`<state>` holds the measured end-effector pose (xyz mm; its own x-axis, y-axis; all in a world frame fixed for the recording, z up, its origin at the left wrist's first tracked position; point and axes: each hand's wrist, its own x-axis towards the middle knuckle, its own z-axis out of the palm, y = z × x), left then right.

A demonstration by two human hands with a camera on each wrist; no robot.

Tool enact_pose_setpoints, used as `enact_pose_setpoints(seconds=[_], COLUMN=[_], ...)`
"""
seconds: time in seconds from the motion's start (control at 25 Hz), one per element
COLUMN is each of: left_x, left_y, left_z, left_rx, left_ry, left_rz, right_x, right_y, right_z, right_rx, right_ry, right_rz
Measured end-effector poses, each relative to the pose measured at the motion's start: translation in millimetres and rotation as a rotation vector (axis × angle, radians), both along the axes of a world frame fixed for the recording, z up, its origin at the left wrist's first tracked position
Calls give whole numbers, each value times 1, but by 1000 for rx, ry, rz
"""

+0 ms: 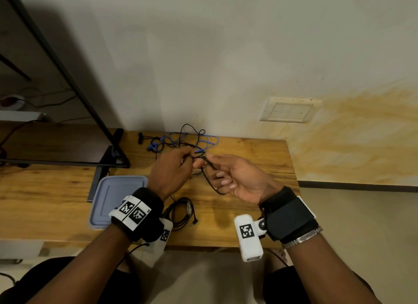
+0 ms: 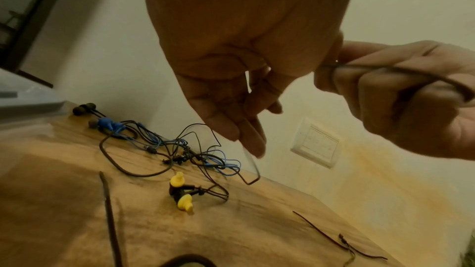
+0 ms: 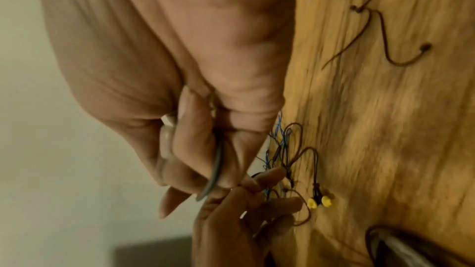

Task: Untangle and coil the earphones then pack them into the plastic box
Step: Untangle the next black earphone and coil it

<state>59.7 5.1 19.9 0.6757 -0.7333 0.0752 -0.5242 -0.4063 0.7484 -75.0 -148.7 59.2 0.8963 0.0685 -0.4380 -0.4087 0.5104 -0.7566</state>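
Observation:
A tangle of black and blue earphone cables (image 1: pixel 181 140) lies at the back of the wooden table (image 1: pixel 260 168). My left hand (image 1: pixel 192 156) pinches a thin black strand (image 2: pixel 250 161) rising from that tangle. Close beside it, my right hand (image 1: pixel 209 162) grips a thicker black cable (image 1: pixel 210 179) that loops round its fingers (image 2: pixel 385 88). Yellow-tipped earbuds (image 2: pixel 181 192) lie on the wood under the hands. A coiled black cable (image 1: pixel 181 213) with a jack plug rests near the front edge. The blue-grey plastic box (image 1: pixel 115 197) sits at the left with its lid on.
A black metal frame (image 1: pixel 108 158) stands on the table at the left, just behind the box. The wall with a switch plate (image 1: pixel 287 110) rises directly behind the tangle. The table ends at its right edge (image 1: pixel 291 168). Loose cable ends (image 2: pixel 342 245) lie on the right part.

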Motion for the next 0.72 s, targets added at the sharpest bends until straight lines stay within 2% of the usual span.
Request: enact_pose_setpoints(seconds=[0.08, 0.2, 0.28, 0.36, 0.44, 0.56, 0.64, 0.72], left_x=[-2, -6, -9, -9, -6, -7, -13, -17], left_y=[-1, -4, -4, -6, -6, -6, -7, -9], left_z=[-2, -4, -5, -10, -16, -21, -19, -14], left_rx=[47, 124, 134, 108, 155, 234, 158, 33], left_ry=[33, 203, 377, 436, 294, 1, -56, -65], left_rz=[-96, -135, -119, -106, -123, -254, -363, -371], right_x=[-2, -8, -8, -8, -6, -3, -4, -4], right_y=[-4, -9, -13, -22, -33, -50, -59, -59], right_z=[3, 13, 20, 20, 16, 6, -2, -7], right_rx=[83, 434, 539, 528, 487, 283, 177, 15], right_ry=[-45, -188, -298, -408, -492, -449, -387, -285], right_rz=[-33, -150, -363, -572, -719, -952, -1050, -1031])
